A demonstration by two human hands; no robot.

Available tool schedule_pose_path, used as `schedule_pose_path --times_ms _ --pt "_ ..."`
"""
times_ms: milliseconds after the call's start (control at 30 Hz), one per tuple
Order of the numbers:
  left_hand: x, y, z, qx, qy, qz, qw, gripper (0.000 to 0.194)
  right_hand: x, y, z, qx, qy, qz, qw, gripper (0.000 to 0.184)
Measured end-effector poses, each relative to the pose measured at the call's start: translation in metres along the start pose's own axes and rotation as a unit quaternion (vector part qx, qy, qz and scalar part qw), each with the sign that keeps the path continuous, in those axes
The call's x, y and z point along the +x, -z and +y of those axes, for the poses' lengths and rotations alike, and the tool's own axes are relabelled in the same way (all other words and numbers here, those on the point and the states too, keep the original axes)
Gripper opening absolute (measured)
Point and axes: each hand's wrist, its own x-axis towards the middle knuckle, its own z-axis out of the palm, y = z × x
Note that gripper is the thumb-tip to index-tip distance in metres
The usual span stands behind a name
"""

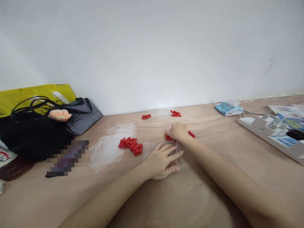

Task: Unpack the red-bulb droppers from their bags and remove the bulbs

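My left hand (161,161) lies palm down with its fingers spread, over a row of thin clear tubes (148,148) laid side by side on the wooden table. Beyond it, my right hand (179,130) is curled with the fingertips turned down and largely hidden, beside a smaller group of clear tubes (167,127). Red rubber bulbs (191,134) show on both sides of that hand; whatever is between its fingers cannot be seen. A pile of red rubber bulbs (130,145) sits left of the tube row, partly on flat clear zip bags (109,150).
Near the wall lie another clear bag with tubes (162,116) and two small clusters of red bulbs (175,113). A tissue pack (228,108) and a white power strip (273,136) with plugs are at right. Bags (35,136) and a pixelated dark object (68,160) occupy the left.
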Motion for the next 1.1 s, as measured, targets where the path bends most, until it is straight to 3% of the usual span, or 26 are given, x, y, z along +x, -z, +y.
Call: schedule_pose_path --times_ms 133,300,467,733,867,933,1033,1100 --pt "0.001 -0.002 0.001 0.001 0.007 -0.008 1.0 0.048 0.002 0.003 -0.005 -0.007 -0.004 -0.017 1.0 0.026" --pt "0.003 -0.002 0.002 0.016 -0.004 0.021 1.0 0.045 0.003 0.005 -0.01 -0.002 -0.003 -0.025 1.0 0.023" --pt "0.008 -0.001 0.006 0.037 0.028 0.036 0.998 0.044 0.001 0.009 -0.008 0.016 0.002 -0.024 1.0 0.021" --pt "0.006 -0.003 0.007 0.022 0.026 0.063 0.997 0.04 -0.01 0.021 0.026 0.08 0.047 -0.003 0.996 0.03" --pt "0.005 0.004 0.004 0.005 0.04 0.098 0.994 0.036 -0.026 0.019 0.045 0.103 0.063 0.039 0.992 0.022" --pt "0.002 0.009 -0.001 0.008 0.076 0.136 0.988 0.033 -0.038 0.015 0.053 0.125 0.098 0.058 0.986 0.018" --pt "-0.007 0.017 -0.013 0.061 0.129 0.23 0.963 0.033 -0.059 0.008 0.065 0.156 0.226 0.103 0.956 0.015" --pt "-0.015 0.019 -0.02 0.125 0.118 0.282 0.944 0.033 -0.072 0.002 0.068 0.117 0.298 0.142 0.937 0.016"
